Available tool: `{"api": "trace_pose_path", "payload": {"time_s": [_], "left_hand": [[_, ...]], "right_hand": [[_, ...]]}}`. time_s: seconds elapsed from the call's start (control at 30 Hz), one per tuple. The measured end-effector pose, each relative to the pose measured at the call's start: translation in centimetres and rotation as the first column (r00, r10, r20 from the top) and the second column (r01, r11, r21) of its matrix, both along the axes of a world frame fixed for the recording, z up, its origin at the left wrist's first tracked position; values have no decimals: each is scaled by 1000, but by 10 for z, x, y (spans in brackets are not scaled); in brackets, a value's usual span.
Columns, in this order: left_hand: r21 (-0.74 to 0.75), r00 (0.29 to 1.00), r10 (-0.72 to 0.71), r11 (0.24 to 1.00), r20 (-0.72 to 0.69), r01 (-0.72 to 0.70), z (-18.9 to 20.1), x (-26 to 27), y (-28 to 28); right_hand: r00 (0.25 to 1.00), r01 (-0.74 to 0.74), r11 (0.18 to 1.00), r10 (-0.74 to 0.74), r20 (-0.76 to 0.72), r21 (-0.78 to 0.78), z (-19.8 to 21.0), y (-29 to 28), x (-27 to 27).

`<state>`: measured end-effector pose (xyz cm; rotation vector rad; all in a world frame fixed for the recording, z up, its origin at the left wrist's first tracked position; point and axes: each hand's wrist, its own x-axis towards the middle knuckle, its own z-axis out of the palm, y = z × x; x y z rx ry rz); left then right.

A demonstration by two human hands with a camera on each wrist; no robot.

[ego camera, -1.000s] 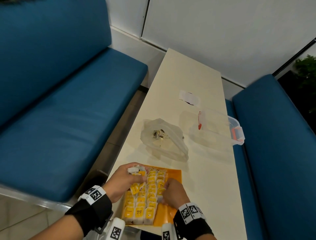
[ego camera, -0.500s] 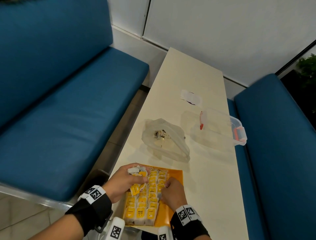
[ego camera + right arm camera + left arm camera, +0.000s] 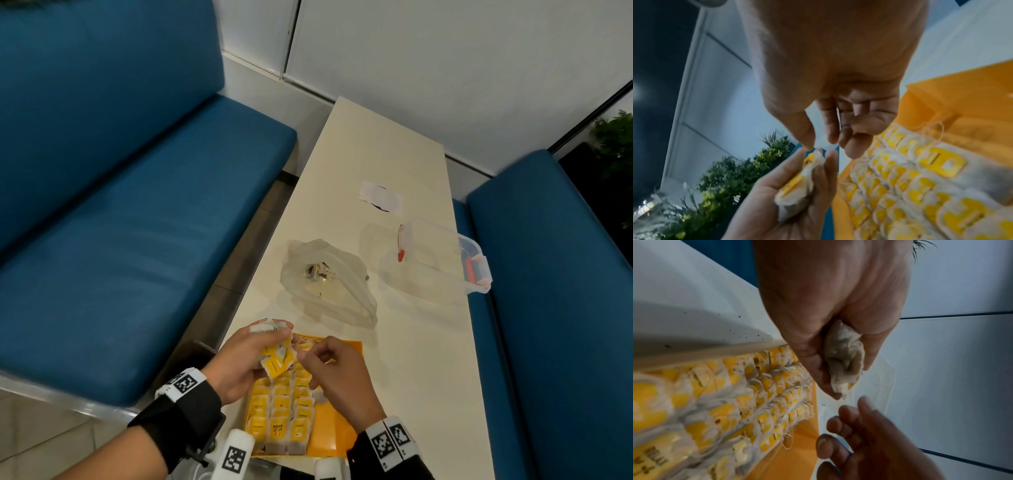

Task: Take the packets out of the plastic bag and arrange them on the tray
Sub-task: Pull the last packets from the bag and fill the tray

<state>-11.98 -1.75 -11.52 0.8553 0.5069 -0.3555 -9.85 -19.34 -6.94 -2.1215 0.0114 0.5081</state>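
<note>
An orange tray (image 3: 337,431) lies at the near end of the table, with several yellow-and-white packets (image 3: 279,421) laid on it in rows. My left hand (image 3: 274,339) hovers over the tray's far left corner and grips a small bunch of packets (image 3: 274,359). In the left wrist view the bunch (image 3: 844,356) sits crumpled in the curled fingers. My right hand (image 3: 308,353) is beside it; in the right wrist view its thumb and forefinger (image 3: 822,142) are parted just above the held packets (image 3: 801,183), with nothing between them. The clear plastic bag (image 3: 329,284) lies beyond the tray with a few packets inside.
A clear plastic box (image 3: 442,260) with orange clips sits at the table's right edge. A white wrapper (image 3: 382,198) lies farther back. Blue benches (image 3: 137,240) (image 3: 565,308) flank the narrow cream table (image 3: 411,359).
Both hands have lifted off the packet rows. The right hand has moved left and up towards the bunch held in the left hand.
</note>
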Motion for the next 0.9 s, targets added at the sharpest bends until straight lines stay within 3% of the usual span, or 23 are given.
{"api": "trace_pose_path", "payload": {"time_s": [0.1, 0.33, 0.6, 0.73, 0.9], "left_hand": [[-59, 999, 37, 998, -6, -38, 4, 1, -5], [-160, 997, 72, 984, -36, -77, 7, 5, -7], [-242, 997, -39, 970, -62, 23, 4, 2, -11], [-190, 993, -118, 975, -16, 113, 5, -1, -8], [-153, 994, -109, 983, -25, 104, 3, 0, -1]], "right_hand": [[996, 19, 999, -15, -85, 48, 6, 7, 1], [996, 67, 997, -64, -64, 48, 2, 9, 7], [986, 159, 979, -153, -63, 124, 5, 19, 10], [990, 138, 985, -135, -40, 100, 5, 19, 15], [992, 110, 994, -110, 55, 4, 1, 14, 24]]}}
